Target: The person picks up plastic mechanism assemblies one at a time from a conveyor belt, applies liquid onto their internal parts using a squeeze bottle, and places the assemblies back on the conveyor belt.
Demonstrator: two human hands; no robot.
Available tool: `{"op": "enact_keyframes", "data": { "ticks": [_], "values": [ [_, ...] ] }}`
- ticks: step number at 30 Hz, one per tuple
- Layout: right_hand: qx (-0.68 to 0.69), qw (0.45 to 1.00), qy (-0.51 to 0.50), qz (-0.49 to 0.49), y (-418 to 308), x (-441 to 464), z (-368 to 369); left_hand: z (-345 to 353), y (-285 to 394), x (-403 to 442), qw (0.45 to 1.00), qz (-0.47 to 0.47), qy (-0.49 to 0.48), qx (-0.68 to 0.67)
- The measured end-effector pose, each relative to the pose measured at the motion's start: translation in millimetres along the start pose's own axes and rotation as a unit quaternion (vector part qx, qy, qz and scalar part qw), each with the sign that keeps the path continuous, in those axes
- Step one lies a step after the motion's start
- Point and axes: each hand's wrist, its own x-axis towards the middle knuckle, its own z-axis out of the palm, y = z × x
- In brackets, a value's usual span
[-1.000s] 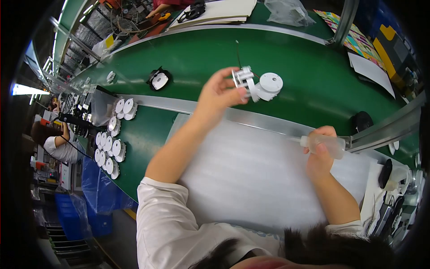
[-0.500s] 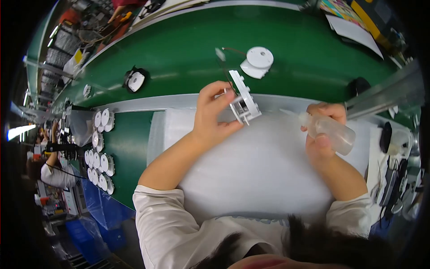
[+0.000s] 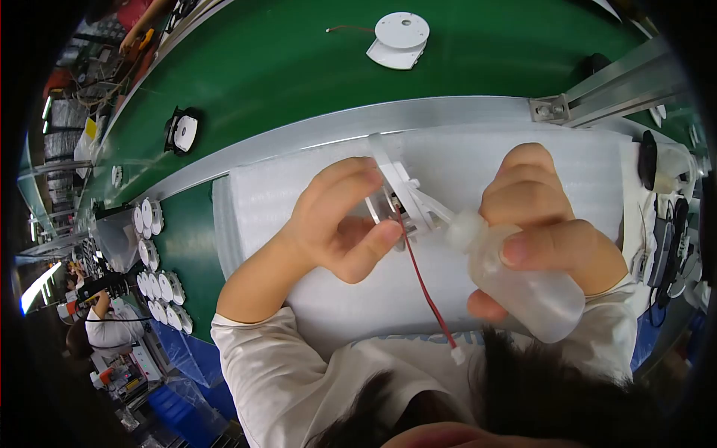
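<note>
Brought in from the mat's right side since the earlier frame, the bottle (image 3: 526,291) is now held above the mat (image 3: 284,188), its nozzle (image 3: 433,203) put against or just beside the part (image 3: 396,177); which of these cannot be told. The wire (image 3: 423,284) has been swung from the mat's far edge toward its near one. Over the mat's middle, the part is gripped between thumb and fingers of the left hand (image 3: 321,224); the bottle is clasped by the thumb and curled fingers of the right hand (image 3: 549,209). If the bottle were squeezed too hard, too much might be let out; if the nozzle were pushed, the part could be tilted, and the loose wire could be snagged by either hand. Beyond the mat's far edge, a disc unit (image 3: 402,33) is cut off by a rail (image 3: 314,146), and a bracket (image 3: 549,110) is fixed near the far right corner. Left of the mat, rows of units (image 3: 166,287) are laid out.
</note>
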Motion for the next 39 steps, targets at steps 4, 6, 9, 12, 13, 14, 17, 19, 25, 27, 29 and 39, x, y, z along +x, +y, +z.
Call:
{"op": "enact_keyframes", "data": {
  "ticks": [4, 6, 9, 12, 13, 14, 17, 19, 25, 27, 29, 39],
  "values": [
    [-0.001, 1.0, 0.015, 0.003, -1, 1, 5, 1, -5, 0, 0.991, 0.105, -0.025, 0.076],
    [-0.002, 1.0, 0.011, 0.001, -2, 0, 4, 2, -4, 0, 0.993, 0.095, -0.019, 0.074],
    [-0.009, 1.0, 0.012, -0.009, 0, -2, 6, 1, -3, 0, 0.995, 0.071, -0.008, 0.065],
    [-0.015, 1.0, 0.013, -0.02, 1, -3, 6, 1, -1, 1, 0.998, 0.044, 0.001, 0.053],
    [-0.018, 0.999, 0.012, -0.025, 2, -3, 6, 1, -1, 1, 0.998, 0.036, 0.004, 0.049],
    [-0.018, 0.999, 0.012, -0.025, 2, -3, 6, 1, 0, 1, 0.998, 0.029, 0.007, 0.046],
    [-0.021, 0.999, 0.012, -0.032, 4, -3, 11, 0, 2, 1, 0.999, 0.003, 0.019, 0.037],
    [-0.036, 0.985, 0.152, -0.077, 9, -1, 23, 0, 4, 0, 0.999, -0.014, 0.031, 0.035],
    [-0.063, 0.985, 0.138, -0.085, 8, -3, 23, -1, 7, -1, 0.996, -0.066, 0.057, 0.016],
    [-0.067, 0.984, 0.138, -0.087, 8, -3, 23, -2, 0, -9, 0.994, -0.094, 0.047, -0.02],
    [-0.072, 0.983, 0.14, -0.092, 9, -3, 25, -2, -6, -10, 0.991, -0.12, 0.037, -0.053],
    [-0.097, 0.99, 0.056, -0.087, 7, -12, 18, 1, -4, 4, 0.984, 0.052, 0.073, 0.151]
  ]
}}
